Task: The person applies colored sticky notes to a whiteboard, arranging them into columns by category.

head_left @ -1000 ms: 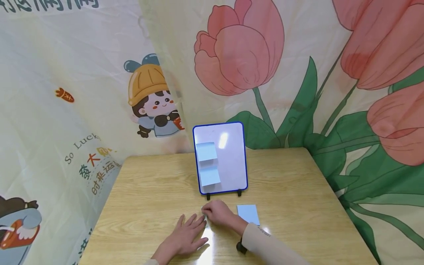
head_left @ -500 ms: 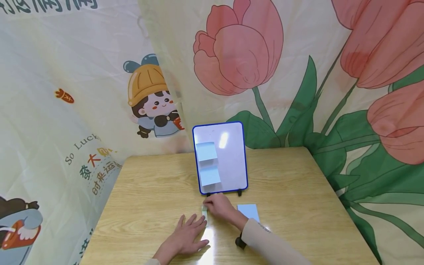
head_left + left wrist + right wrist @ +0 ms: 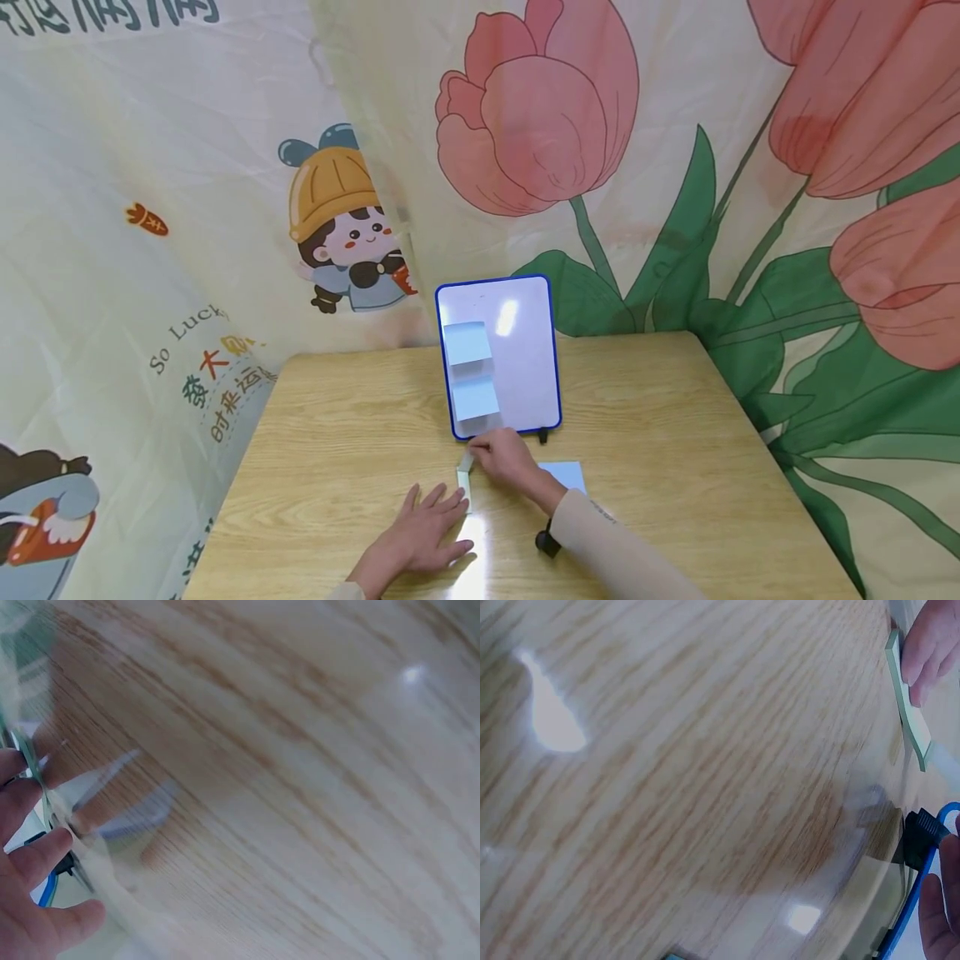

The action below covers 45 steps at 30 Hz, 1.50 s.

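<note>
A narrow pale green sticky note pad (image 3: 463, 485) lies on the table below the whiteboard. My left hand (image 3: 416, 535) is spread flat, its fingertips pressing the pad's near part; in the right wrist view these fingers rest on the green pad (image 3: 906, 697). My right hand (image 3: 508, 465) pinches the far end of the top pale green sticky note (image 3: 467, 461), which bends upward from the pad. Its fingertips are partly hidden in the head view. Two light blue sticky notes (image 3: 475, 398) hang on the left side of the whiteboard (image 3: 525, 367), one above the other.
The blue-framed whiteboard stands upright on small black feet (image 3: 543, 435), just beyond my right hand. A blue sticky note pad (image 3: 567, 475) lies by my right wrist, partly covered by the forearm. A printed cloth (image 3: 375, 75) hangs behind the wooden table (image 3: 337, 433).
My right hand has moved away from my left hand, towards the whiteboard, drawing up the end of the pale green sticky note. The left hand has stayed in place.
</note>
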Available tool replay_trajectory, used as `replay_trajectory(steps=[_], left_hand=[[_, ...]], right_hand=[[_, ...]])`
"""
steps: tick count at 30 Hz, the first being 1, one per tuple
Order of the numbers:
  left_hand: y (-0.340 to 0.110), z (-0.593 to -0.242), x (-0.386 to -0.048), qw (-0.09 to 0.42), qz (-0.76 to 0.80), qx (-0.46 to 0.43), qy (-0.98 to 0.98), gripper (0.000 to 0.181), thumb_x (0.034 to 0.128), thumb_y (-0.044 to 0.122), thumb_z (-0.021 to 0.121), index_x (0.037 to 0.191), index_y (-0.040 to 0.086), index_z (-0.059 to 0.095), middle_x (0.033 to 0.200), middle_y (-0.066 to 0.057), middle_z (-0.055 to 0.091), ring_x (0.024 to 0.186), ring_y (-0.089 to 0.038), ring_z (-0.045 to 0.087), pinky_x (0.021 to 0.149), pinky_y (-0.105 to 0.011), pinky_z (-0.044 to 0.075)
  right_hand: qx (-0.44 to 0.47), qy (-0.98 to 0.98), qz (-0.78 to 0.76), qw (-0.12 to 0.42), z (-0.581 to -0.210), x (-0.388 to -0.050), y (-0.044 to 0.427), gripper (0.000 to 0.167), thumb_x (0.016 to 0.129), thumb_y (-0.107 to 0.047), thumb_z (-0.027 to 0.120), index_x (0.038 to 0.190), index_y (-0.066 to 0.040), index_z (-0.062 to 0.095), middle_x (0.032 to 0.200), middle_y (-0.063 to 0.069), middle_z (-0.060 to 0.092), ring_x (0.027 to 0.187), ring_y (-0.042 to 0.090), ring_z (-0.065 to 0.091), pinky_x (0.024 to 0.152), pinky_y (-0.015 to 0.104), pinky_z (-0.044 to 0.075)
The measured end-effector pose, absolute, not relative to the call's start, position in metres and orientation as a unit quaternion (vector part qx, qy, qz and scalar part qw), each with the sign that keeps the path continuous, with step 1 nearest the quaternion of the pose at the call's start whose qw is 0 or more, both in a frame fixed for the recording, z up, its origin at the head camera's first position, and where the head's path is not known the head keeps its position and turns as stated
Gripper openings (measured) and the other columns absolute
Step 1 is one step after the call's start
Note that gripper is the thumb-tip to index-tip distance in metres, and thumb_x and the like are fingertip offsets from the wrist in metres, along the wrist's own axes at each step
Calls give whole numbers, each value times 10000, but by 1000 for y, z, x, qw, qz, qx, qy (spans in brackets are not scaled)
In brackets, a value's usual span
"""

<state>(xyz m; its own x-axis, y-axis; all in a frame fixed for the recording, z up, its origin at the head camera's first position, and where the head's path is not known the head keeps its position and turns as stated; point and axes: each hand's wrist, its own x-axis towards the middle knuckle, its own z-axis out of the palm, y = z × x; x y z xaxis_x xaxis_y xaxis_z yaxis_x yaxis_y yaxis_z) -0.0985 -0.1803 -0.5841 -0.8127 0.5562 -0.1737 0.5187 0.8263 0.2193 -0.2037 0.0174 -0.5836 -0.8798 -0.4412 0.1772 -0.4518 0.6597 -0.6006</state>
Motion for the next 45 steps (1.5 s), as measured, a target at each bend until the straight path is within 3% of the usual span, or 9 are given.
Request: replay_trajectory(steps=[14, 26, 36, 45], left_hand=[[-179, -581, -98, 127, 87, 279, 948, 707, 944, 654, 433, 1465, 178, 492, 1552, -23, 435, 1431, -379, 374, 1134, -696, 201], [-179, -588, -101, 117, 91, 277, 949, 675, 955, 636, 429, 1456, 189, 503, 1542, -23, 449, 1429, -366, 382, 1140, -691, 197], [-180, -589, -103, 69, 118, 285, 949, 609, 973, 590, 458, 1393, 163, 569, 1520, -62, 476, 1410, -376, 407, 1122, -718, 194], [-189, -584, -119, -31, 172, 243, 954, 503, 1001, 462, 511, 1314, 85, 623, 1384, -114, 601, 1296, -364, 534, 1098, -689, 282]], right_hand=[[239, -900, 364, 28, -581, -210, 29, 158, 936, -161, 675, 1038, -122, 790, 979, 24, 777, 883, 176, 733, 775, 300, 590], [250, -905, 340, -45, -563, -213, 55, 163, 936, -116, 663, 1039, -73, 782, 1005, 42, 774, 922, 209, 731, 795, 334, 592], [245, -912, 324, -50, -545, -222, 86, 177, 937, -69, 635, 1025, -61, 789, 997, 59, 774, 852, 143, 697, 684, 283, 552], [237, -925, 294, -40, -518, -237, 105, 178, 941, -76, 637, 1044, -50, 780, 1025, 67, 769, 920, 205, 726, 808, 380, 592]])
